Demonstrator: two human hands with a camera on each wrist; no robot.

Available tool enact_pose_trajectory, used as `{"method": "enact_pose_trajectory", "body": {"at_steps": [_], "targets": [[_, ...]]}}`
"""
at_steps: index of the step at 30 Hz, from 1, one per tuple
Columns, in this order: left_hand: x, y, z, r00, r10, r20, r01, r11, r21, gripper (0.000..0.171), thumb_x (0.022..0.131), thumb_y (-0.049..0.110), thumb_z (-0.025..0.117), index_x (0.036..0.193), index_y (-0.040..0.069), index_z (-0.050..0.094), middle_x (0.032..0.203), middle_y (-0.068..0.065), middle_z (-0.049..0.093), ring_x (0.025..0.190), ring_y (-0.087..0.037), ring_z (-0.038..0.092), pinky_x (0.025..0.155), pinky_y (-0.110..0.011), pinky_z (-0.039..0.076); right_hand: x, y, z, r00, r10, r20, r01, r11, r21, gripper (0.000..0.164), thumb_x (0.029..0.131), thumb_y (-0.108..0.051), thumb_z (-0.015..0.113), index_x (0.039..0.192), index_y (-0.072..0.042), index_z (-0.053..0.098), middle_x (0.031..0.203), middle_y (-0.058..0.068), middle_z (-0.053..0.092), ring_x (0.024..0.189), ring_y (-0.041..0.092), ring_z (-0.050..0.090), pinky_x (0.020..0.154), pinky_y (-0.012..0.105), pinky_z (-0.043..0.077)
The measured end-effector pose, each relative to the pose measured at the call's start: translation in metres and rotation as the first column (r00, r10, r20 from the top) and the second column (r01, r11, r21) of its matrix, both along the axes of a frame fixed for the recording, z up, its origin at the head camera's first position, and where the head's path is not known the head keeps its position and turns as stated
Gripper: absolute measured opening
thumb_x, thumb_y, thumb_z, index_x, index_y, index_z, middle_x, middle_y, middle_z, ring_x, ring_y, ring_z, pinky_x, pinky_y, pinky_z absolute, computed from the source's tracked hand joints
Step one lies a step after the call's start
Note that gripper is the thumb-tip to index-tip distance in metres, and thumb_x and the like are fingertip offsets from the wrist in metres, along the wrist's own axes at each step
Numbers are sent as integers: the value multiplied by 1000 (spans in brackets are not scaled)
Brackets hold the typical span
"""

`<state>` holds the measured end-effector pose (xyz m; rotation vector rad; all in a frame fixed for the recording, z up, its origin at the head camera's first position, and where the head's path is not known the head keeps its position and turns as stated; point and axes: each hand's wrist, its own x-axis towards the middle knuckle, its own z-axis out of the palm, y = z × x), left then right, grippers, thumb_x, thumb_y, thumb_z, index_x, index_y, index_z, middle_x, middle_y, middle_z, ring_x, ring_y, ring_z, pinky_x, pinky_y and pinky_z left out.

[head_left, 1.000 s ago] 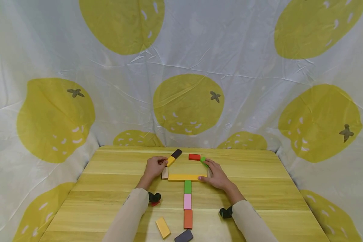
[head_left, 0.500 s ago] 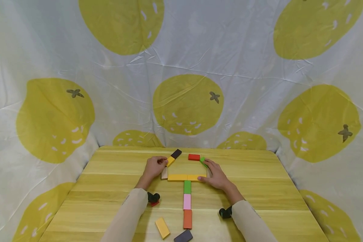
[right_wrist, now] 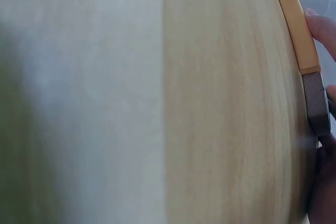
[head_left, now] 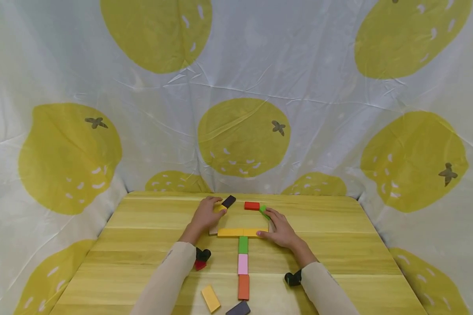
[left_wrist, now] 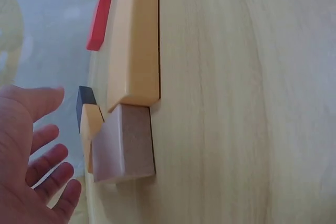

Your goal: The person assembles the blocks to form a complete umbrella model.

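Note:
My left hand (head_left: 205, 216) hovers with spread fingers over the left side of a block outline, near a slanted yellow block (head_left: 220, 208) and a black block (head_left: 229, 201). In the left wrist view its fingers stand apart from the pale wooden block (left_wrist: 126, 142). My right hand (head_left: 281, 229) rests at the opposite corner. Its thumb touches the right yellow block (head_left: 253, 232) of the crossbar, and its fingers lie by a slanted green block (head_left: 263, 211) and a wooden block (head_left: 272, 225), partly hidden. A red block (head_left: 252, 205) lies at the back.
Below the crossbar runs a column of green (head_left: 243, 245), pink (head_left: 242, 264) and orange-red (head_left: 243, 287) blocks. Loose yellow (head_left: 210, 299) and dark (head_left: 238, 308) blocks lie in front. A red block (head_left: 200, 265) shows beneath the left wrist camera (head_left: 203, 254). A lemon-print curtain (head_left: 319, 144) stands behind.
My left hand has let go of the slanted yellow block and moved slightly up and right, its fingers spreading. The right hand and the blocks keep their places.

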<state>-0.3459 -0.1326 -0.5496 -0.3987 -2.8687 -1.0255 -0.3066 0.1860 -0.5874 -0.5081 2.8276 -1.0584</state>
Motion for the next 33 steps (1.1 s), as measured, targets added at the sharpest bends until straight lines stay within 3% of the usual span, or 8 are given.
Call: {"method": "enact_pose_trajectory", "body": {"at_steps": [6,11,20,24,33], "targets": [[2,10,5,996,-75,50,82,987,-142,89,88,58,73,153,2,47,156,-20,44,143,-40,44,115,-56,42,0,0,1,1000,-1,-7,1,1000,4,91,87,-58,75,158,-14,40,170,3,28,155,34,26,122,61,30],[5,17,8,994,-65,89,83,975,-205,108,78,73,74,156,5,44,160,-17,40,146,-38,41,117,-55,41,1,-1,2,1000,-3,-13,3,1000,5,91,87,-58,75,158,-14,41,169,4,29,155,34,27,122,61,30],[5,24,-2,995,-87,41,95,948,-303,105,79,78,68,153,5,48,153,-16,44,141,-40,41,116,-56,39,1,-2,-1,999,-2,-44,2,1000,-5,91,86,-57,76,157,-12,42,168,7,31,153,37,29,120,63,32],[3,26,-6,996,-75,56,89,948,-306,104,80,76,69,155,6,46,156,-17,42,144,-42,37,117,-58,38,0,-2,-5,997,5,-71,-6,1000,-11,90,87,-57,76,156,-10,43,167,10,32,151,39,31,117,66,34],[-3,31,-12,993,-78,89,103,942,-320,105,80,80,65,160,16,41,160,-12,39,148,-39,34,121,-56,33,0,-1,-3,999,-8,-33,9,1000,19,90,87,-58,75,158,-14,41,169,4,30,154,35,28,121,61,31]]}}
